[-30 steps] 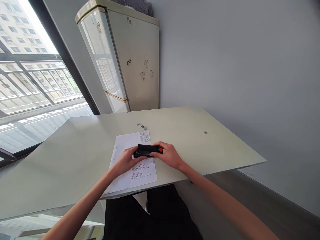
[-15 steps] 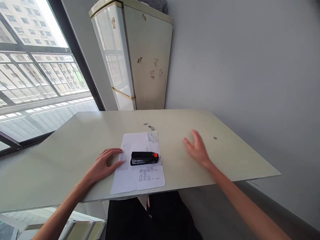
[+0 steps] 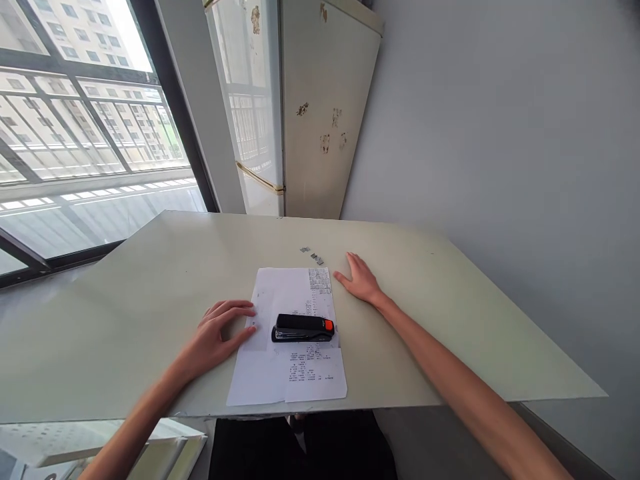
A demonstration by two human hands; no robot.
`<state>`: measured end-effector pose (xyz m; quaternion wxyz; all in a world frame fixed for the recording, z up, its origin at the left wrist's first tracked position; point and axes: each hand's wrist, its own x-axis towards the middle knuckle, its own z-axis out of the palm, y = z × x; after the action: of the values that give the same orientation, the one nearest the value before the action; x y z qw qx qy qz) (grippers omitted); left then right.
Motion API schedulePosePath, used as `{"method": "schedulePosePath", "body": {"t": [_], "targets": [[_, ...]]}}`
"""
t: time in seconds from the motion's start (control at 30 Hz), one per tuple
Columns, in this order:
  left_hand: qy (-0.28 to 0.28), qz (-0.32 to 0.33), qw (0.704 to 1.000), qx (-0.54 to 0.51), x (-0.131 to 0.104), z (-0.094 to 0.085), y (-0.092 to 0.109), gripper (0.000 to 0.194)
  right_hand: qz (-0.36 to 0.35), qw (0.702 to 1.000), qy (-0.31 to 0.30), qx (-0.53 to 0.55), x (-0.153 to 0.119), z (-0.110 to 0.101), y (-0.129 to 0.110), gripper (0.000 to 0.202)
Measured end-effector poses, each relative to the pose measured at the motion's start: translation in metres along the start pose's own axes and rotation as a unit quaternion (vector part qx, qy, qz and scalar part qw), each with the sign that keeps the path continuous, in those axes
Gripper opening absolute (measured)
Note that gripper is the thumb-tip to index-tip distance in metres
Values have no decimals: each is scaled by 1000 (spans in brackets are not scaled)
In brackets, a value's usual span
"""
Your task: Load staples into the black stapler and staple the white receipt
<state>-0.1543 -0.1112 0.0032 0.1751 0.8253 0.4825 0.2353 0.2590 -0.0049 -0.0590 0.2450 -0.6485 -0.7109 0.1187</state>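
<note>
A black stapler with an orange-red button lies across white printed paper on the pale table. My left hand rests at the paper's left edge, fingers apart, fingertips touching it. Just off the paper's upper right edge, my right hand lies on the table with thumb and fingers apart, holding nothing visible. Small strips of staples sit beyond the paper's top edge, left of my right hand.
The pale table reaches toward a white refrigerator with stained patches. A large window stands at the left, and a grey wall borders the right side.
My right hand has moved left to beside the paper's upper right edge. The small grey piece seen at the table's right no longer shows. The camera view has shifted; my left hand stays by the paper.
</note>
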Motion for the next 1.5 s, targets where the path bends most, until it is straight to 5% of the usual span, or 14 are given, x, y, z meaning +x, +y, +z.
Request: {"method": "schedulePosePath", "body": {"t": [0.17, 0.47, 0.6, 0.73, 0.9, 1.27, 1.5], "targets": [[-3, 4, 1000, 8, -2, 1, 2, 36, -106, 993, -53, 4, 49, 29, -40, 84], [-14, 16, 999, 30, -5, 1, -4, 28, -224, 974, -37, 15, 114, 44, -62, 46], [-15, 14, 999, 31, -5, 0, -3, 27, -244, 969, -28, 23, 129, 43, -60, 26], [-20, 11, 999, 26, -4, -1, -2, 27, -227, 974, 2, 10, 126, 27, -34, 17], [-15, 13, 1000, 21, -4, 0, -5, 28, -165, 984, 60, -30, 82, -8, 13, 21], [9, 15, 999, 42, 0, 5, -13, 39, -112, 993, 37, -7, -107, -90, 57, 27], [13, 3, 999, 49, 7, 4, -7, 45, 9, 994, 113, 5, -155, -108, 65, 39]]}}
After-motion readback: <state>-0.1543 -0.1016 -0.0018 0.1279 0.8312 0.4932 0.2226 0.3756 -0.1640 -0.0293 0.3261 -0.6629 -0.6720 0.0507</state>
